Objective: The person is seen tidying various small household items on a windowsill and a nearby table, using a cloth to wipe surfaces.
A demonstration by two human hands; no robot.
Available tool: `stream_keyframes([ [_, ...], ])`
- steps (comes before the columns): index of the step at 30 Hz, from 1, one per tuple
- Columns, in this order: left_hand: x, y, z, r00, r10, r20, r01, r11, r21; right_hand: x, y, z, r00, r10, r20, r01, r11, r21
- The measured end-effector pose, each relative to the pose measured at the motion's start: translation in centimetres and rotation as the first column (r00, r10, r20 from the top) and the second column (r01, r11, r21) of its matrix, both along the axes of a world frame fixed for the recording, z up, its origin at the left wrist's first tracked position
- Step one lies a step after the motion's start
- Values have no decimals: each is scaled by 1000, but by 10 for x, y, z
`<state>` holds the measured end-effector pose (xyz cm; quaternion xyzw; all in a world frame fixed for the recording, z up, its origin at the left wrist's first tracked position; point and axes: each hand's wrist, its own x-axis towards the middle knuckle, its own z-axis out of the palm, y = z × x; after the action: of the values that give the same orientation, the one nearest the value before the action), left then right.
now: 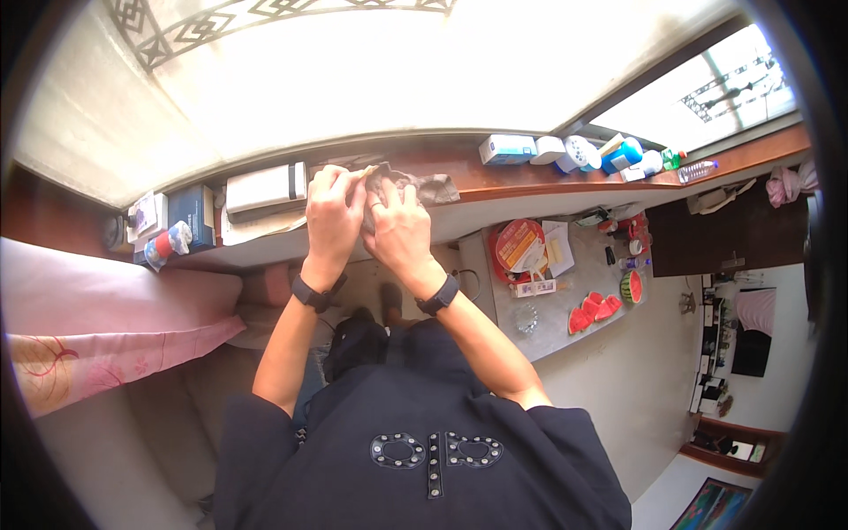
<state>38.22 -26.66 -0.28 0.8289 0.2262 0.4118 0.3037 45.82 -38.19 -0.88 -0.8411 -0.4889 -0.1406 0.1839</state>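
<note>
Both my hands are together over the wooden windowsill (457,165), at its front edge. A crumpled grey-brown cloth (434,188) lies under and between them, its loose end spread to the right on the sill. My left hand (331,212) pinches a small pale yellowish thing at the cloth's upper left edge; what it is I cannot tell. My right hand (399,222), with a ring on one finger, has its fingers bent over the cloth and gripping it. Just left of my left hand lies a white box-like case (262,185) with a dark band, on top of papers (262,228).
Along the sill stand a blue-and-white box (507,150), several bottles and a clear plastic bottle (697,171) at right, with a dark blue box (192,215) at left. Below right, a grey table (550,338) bears watermelon pieces (586,315) and a glass dish (527,319). A pink curtain (119,318) hangs left.
</note>
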Motion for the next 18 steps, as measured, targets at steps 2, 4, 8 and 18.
stream_keyframes([
  [2, -3, 3, 4, 997, 0, -73, 6, 997, 83, -4, -8, -1, 997, 80, 5, -80, 997, 11],
  [4, -5, 4, -2, 996, -11, -92, 20, 995, 99, 2, -26, 1, 996, 89, -25, -90, 996, -12],
  [8, -7, -2, -7, 994, -35, -102, 48, 991, 128, 37, -64, -4, 992, -117, -48, 118, 993, 25],
  [18, -10, -11, -15, 989, -49, -141, 74, 980, 186, 54, -40, -3, 979, -198, -41, 197, 980, -26],
])
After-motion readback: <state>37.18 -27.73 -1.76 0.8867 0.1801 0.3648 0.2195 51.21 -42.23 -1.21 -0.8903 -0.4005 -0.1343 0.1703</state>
